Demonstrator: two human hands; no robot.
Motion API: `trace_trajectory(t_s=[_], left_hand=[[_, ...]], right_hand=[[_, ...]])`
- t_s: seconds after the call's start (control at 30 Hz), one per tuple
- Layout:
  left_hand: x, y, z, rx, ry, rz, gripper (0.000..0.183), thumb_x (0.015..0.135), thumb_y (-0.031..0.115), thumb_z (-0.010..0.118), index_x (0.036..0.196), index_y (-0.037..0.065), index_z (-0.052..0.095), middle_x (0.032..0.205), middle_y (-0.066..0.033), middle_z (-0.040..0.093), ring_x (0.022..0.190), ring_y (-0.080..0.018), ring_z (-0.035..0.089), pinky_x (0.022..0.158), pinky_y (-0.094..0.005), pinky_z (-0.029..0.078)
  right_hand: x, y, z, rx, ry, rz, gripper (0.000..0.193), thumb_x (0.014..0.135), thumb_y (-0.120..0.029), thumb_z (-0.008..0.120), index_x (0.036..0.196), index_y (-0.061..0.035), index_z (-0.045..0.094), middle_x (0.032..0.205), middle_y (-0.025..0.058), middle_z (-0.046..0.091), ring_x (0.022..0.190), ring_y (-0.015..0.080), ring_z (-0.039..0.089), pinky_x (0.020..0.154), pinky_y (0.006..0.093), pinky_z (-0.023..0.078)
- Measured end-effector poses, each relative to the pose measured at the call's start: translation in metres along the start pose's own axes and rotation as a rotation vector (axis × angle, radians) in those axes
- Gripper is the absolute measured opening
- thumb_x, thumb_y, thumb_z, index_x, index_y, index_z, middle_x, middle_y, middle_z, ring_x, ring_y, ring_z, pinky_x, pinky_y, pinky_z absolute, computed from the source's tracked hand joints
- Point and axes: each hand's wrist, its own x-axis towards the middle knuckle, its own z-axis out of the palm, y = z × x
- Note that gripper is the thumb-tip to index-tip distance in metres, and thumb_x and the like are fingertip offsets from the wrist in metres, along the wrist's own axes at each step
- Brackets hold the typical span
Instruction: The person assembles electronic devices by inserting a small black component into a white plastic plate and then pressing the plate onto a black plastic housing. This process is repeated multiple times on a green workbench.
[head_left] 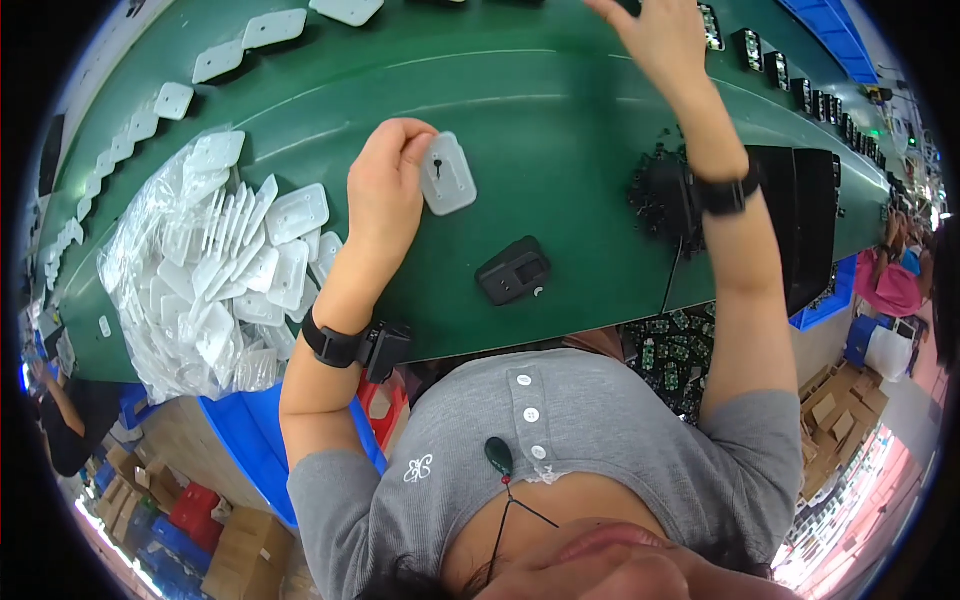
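Observation:
My left hand pinches the edge of a white rounded plastic cover with thumb and fingers, over the green tabletop. A small black piece lies on that cover. At the far edge of the view my right hand reaches out with its thumb spread, though its fingertips are cut off; I see nothing in it. Close to it stands a black-framed circuit board unit. On the table between my arms rests a black plastic device, with a small white bit beside it.
On the left, a clear plastic bag spills a heap of white covers. Small black parts are piled under my right forearm, next to a black box. Rows of white covers and board units line the far side.

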Motion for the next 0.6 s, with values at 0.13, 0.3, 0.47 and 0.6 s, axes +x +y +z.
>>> trace_trajectory(t_s=[0.13, 0.3, 0.47, 0.6], left_hand=[[0.003, 0.008, 0.011, 0.234, -0.053, 0.203, 0.023, 0.091, 0.021, 0.064, 0.105, 0.003, 0.062, 0.094, -0.0128, 0.056, 0.079, -0.0336, 0.057, 0.068, -0.0374, 0.049], [-0.014, 0.018, 0.002, 0.499, 0.016, 0.284, 0.056, 0.078, 0.037, 0.075, 0.115, 0.002, 0.055, 0.103, -0.0133, 0.052, 0.088, -0.0308, 0.056, 0.069, -0.0398, 0.05], [-0.029, 0.017, 0.006, 0.502, -0.039, 0.343, 0.068, 0.07, 0.028, 0.08, 0.124, 0.001, 0.048, 0.108, -0.0138, 0.053, 0.097, -0.0307, 0.052, 0.082, -0.0398, 0.044], [-0.021, 0.013, 0.009, 0.484, -0.032, 0.422, 0.059, 0.074, 0.017, 0.076, 0.124, 0.002, 0.049, 0.113, -0.0128, 0.056, 0.101, -0.031, 0.053, 0.084, -0.0405, 0.044]], right_hand=[[0.028, 0.093, -0.001, 0.435, -0.365, -0.047, 0.053, 0.075, -0.031, 0.077, 0.117, -0.0029, 0.059, 0.111, 0.0182, 0.06, 0.103, 0.0364, 0.057, 0.087, 0.0443, 0.047], [0.017, 0.066, 0.042, 0.25, -0.235, 0.174, 0.046, 0.078, -0.025, 0.076, 0.115, -0.003, 0.06, 0.1, 0.0116, 0.062, 0.093, 0.0253, 0.061, 0.081, 0.0384, 0.05], [-0.068, -0.001, -0.025, 0.968, -0.371, 0.303, 0.036, 0.086, -0.007, 0.07, 0.119, -0.0002, 0.056, 0.112, 0.0075, 0.061, 0.107, 0.0154, 0.057, 0.096, 0.0282, 0.044], [-0.105, 0.001, -0.049, 0.487, -0.349, 0.084, 0.036, 0.085, -0.007, 0.069, 0.12, -0.0026, 0.059, 0.113, 0.0093, 0.063, 0.104, 0.0206, 0.061, 0.095, 0.0313, 0.046]])
